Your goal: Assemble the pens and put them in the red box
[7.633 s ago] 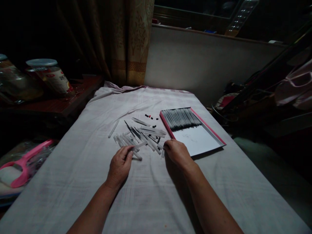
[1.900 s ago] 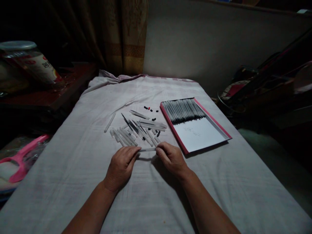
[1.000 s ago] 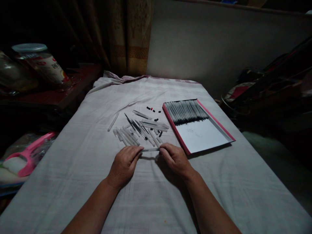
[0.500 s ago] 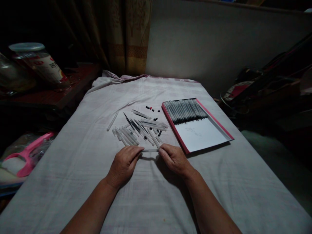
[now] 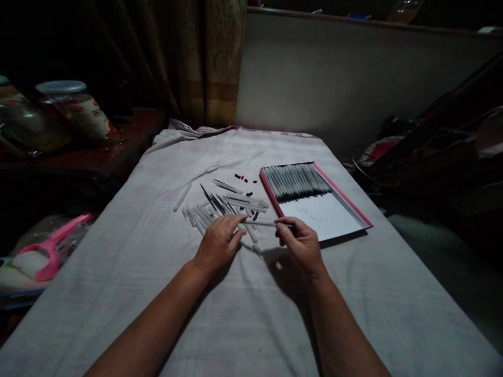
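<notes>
A thin pen with a clear barrel is stretched sideways between my two hands above the bedcloth. My right hand pinches its right part, and a dark end pokes out past the fingers. At the other end, my left hand has its fingertips on the barrel, the thumb a little lower. Just beyond my left hand lies a loose pile of clear pen barrels and dark refills, partly hidden by the fingers. Small black caps or plugs are scattered near the pile, with a red one farther back.
A shallow box with red edges sits to the right, a row of black-tipped pens along its far half. Jars stand on a dark red table at left. A pink-handled item lies beside the cloth.
Both hands have moved forward and slightly right with the pen. More of it shows between them, and a dark end now sticks out past my right fingers. The camera view has shifted slightly.
</notes>
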Demonstrator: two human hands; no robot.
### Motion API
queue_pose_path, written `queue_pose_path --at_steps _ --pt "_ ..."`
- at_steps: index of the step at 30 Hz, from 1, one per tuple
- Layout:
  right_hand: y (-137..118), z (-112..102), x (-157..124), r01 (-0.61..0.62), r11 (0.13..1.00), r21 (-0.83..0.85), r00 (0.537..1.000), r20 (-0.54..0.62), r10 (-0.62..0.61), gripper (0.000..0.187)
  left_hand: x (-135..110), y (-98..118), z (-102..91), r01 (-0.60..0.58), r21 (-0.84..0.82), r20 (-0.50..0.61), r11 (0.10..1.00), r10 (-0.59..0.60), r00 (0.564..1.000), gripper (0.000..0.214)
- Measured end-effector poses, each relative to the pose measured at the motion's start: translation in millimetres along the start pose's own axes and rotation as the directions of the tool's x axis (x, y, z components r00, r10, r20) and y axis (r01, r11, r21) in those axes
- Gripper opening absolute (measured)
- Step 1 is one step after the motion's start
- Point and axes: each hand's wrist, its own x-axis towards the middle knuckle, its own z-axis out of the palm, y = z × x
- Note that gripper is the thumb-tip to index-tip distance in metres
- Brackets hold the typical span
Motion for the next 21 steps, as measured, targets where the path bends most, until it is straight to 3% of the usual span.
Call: queue_pose_path --at_steps 2,5,8,11,16,21 --pt "-1 -11 5 0.005 0.999 0.041 0.975 -0.222 0.004 0.026 15 -2 3.4 0.049 0.058 0.029 0.997 -0.051 0.998 0.028" --pt "1 -22 9 0.017 0.998 0.068 0.928 -0.373 0.010 0.026 35 -2 9.9 -0.016 0.145 0.258 0.989 -0.022 0.966 0.022" --pt "3 -24 10 0.016 0.998 0.066 0.928 -0.371 0.010 0.026 50 2 16.2 -0.122 0.306 0.458 0.944 -0.034 0.888 0.021" --pt "4 -22 9 0.014 0.998 0.061 0.930 -0.368 0.009 0.026 64 7 18.8 -0.168 0.343 0.534 0.924 -0.045 0.844 0.021" --pt "4 -21 10 0.004 0.998 0.056 0.922 -0.387 0.018 0.027 77 14 18.1 -0.187 0.357 0.585 0.915 -0.063 0.808 0.019" --pt "3 -19 9 -0.012 0.997 0.072 0.924 -0.380 0.038 0.028 76 20 17.0 -0.199 0.354 0.583 0.914 -0.050 0.811 0.018"
